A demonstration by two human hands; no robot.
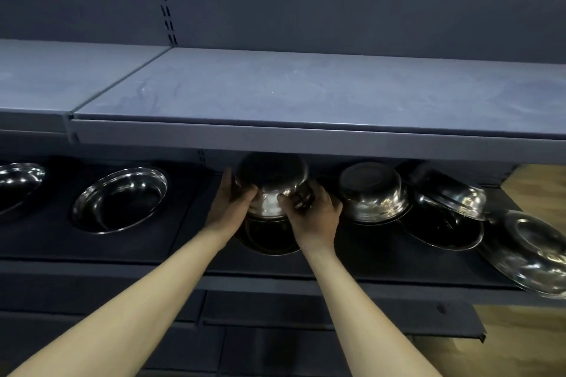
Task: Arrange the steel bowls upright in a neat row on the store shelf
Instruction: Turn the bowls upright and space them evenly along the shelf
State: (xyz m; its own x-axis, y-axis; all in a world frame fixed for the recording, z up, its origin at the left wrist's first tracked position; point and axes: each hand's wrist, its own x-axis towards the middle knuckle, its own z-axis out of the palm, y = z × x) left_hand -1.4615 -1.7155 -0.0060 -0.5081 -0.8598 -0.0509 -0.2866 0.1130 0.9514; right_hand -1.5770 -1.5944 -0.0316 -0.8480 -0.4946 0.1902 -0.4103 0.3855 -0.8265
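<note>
An upside-down steel bowl (271,180) sits in the middle of the dark lower shelf (171,242), tilted with its rim toward me. My left hand (228,208) grips its left side and my right hand (312,211) grips its right side. Two upright bowls stand to the left, one (121,199) near the hands and one (18,180) at the frame's edge. To the right, another bowl (372,193) lies upside down. Beyond it a tilted bowl (450,193) leans on an upright bowl (444,232). A further overturned bowl (533,254) rests at the far right.
The grey upper shelf (306,95) overhangs the bowls and hides the top of the held one. A lower dark shelf (337,315) juts out below. Wooden floor (533,187) shows at the right, past the shelf's end.
</note>
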